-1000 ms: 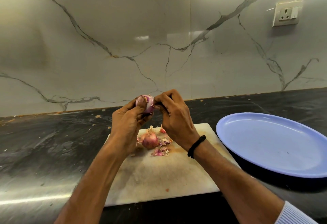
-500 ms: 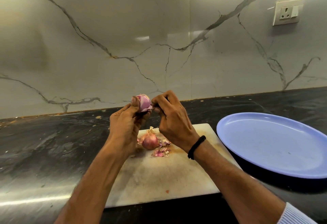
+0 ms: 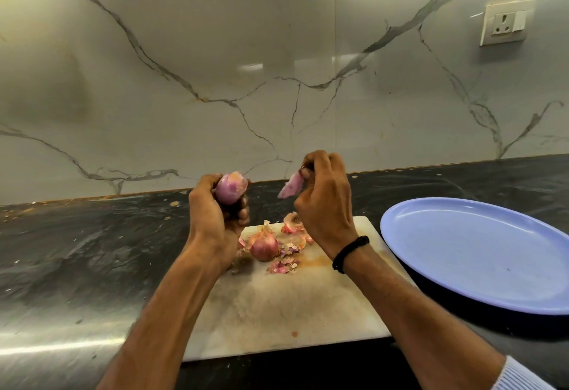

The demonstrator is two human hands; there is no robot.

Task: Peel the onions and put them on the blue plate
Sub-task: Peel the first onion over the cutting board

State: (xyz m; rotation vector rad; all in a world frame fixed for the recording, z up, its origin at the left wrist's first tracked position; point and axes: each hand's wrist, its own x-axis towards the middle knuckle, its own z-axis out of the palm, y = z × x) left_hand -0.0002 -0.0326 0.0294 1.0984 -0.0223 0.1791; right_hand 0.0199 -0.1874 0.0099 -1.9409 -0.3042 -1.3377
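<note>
Onion (image 3: 231, 188) sits raised in the left hand (image 3: 215, 220), above the far edge of the cutting board (image 3: 277, 312), with pale purple flesh bare over its top and front. The left fingers curl round its lower half and the palm cups it from behind, so only the upper part shows.

Half a second ago both hands were together on it, the right fingertips dug in at its side. Now the right hand (image 3: 323, 205) has pulled away to the right and is well apart from it. A strip of skin (image 3: 291, 186) hangs from a pinch between its thumb and fingertips, and the other fingers are curled in. With that layer off, this onion is probably peeled or close to it; whether skin is left on the hidden underside cannot be told.

The sensible next step would be to drop the strip and carry the onion to the blue plate (image 3: 480, 254). The plate lies on the counter (image 3: 92, 251) to the right of the board, with no onion on it yet.

A second onion (image 3: 264, 245) rests on the board, below and between the hands, with its papery skin and root tuft on, so the job looks less than half done. Scraps (image 3: 283, 265) of skin lie touching or just beside it, and a bigger curled piece sits near the right hand.

A black wristband (image 3: 349, 252) circles the right wrist. A veined marble wall rises behind the dark counter, with a socket (image 3: 505, 25) at upper right.
</note>
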